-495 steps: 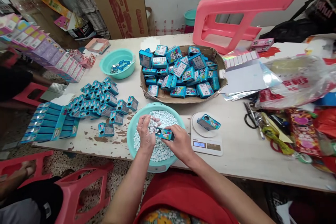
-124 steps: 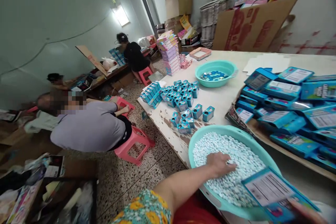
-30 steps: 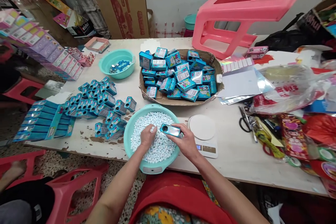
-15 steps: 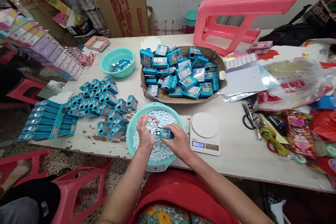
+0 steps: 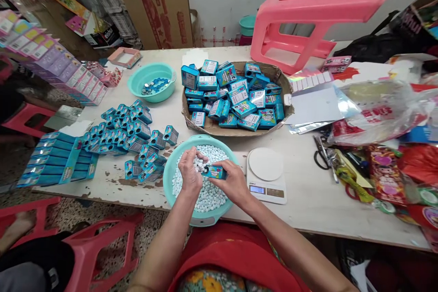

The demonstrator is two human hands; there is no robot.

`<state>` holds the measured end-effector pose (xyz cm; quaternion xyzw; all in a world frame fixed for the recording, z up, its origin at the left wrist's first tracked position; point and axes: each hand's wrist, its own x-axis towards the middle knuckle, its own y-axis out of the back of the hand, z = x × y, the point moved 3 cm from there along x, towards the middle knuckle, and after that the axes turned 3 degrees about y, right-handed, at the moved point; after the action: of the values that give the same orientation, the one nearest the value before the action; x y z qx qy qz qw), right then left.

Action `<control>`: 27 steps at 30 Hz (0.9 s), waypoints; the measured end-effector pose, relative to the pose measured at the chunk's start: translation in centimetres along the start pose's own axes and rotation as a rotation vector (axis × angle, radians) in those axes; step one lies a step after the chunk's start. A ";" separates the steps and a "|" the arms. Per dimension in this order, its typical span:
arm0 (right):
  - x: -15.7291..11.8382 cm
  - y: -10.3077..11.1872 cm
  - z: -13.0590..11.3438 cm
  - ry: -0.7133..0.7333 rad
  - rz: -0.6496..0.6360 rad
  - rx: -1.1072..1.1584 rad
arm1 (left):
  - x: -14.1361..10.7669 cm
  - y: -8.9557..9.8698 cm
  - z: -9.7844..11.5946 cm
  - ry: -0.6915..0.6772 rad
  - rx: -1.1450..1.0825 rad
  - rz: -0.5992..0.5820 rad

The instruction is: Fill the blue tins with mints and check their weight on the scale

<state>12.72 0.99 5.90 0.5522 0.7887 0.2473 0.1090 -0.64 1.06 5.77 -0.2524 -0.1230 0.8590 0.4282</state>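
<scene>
My left hand (image 5: 190, 169) is cupped around a small heap of white candies (image 5: 200, 164), its fingers curled over them. In my right hand (image 5: 234, 181) is a small blue candy box (image 5: 216, 172), tilted on its side with its end against the candies. Both hands are above a turquoise basin (image 5: 168, 178) full of loose white candies (image 5: 208, 197). Just right of the basin stands a white kitchen scale (image 5: 266, 165) with a lit display and a bare plate.
Several blue boxes with round openings (image 5: 137, 127) stand left, beside a blue display carton (image 5: 51, 159). A cardboard tray (image 5: 289, 112) of blue boxes lies behind. A second basin (image 5: 135, 86) holds small round pieces. Scissors (image 5: 321, 155) lie right; a pink stool (image 5: 318, 0) is behind.
My left fingers have curled further over the candies, and fewer candies show in that hand. The box stays against them. The whole view has shifted slightly.
</scene>
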 end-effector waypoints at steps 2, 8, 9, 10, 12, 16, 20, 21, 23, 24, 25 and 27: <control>0.1 0.0 -0.1 0.000 0.012 0.000 | -0.2 -0.2 0.2 -0.025 0.029 -0.011; 0.2 -0.1 -0.8 0.011 0.028 0.007 | -0.5 -0.7 1.2 -0.086 0.084 0.007; 0.2 -0.1 -0.8 0.012 0.027 0.009 | -0.5 -0.8 1.3 -0.095 0.086 0.009; 0.2 -0.2 -0.9 0.012 0.029 0.010 | -0.5 -0.9 1.4 -0.098 0.092 0.013; 0.1 -0.1 -1.1 0.008 0.032 0.014 | -0.5 -1.0 1.5 -0.090 0.112 0.017; 0.0 0.2 -1.3 0.012 0.049 0.053 | -0.7 -1.1 1.6 -0.074 0.088 0.003; 0.0 0.3 -0.9 0.004 0.058 0.049 | -0.9 -1.2 1.1 -0.081 0.089 0.013; -0.1 0.4 -0.7 -0.007 0.056 0.048 | -0.9 -1.2 0.9 -0.078 0.104 0.024; -0.3 0.5 -0.5 -0.016 0.052 0.061 | -0.9 -1.3 0.6 -0.075 0.117 0.020; -0.5 0.5 -0.5 -0.006 0.053 0.067 | -1.0 -1.3 0.6 -0.082 0.113 0.005; -0.6 0.6 -0.5 0.008 0.058 0.070 | -1.0 -1.5 0.6 -0.092 0.106 -0.015; -0.7 0.6 -0.4 0.016 0.071 0.072 | -1.0 -1.7 0.4 -0.101 0.095 -0.036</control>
<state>13.35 0.39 6.44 0.5816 0.7778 0.2268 0.0739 0.78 1.28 7.14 -0.1858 -0.1078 0.8678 0.4481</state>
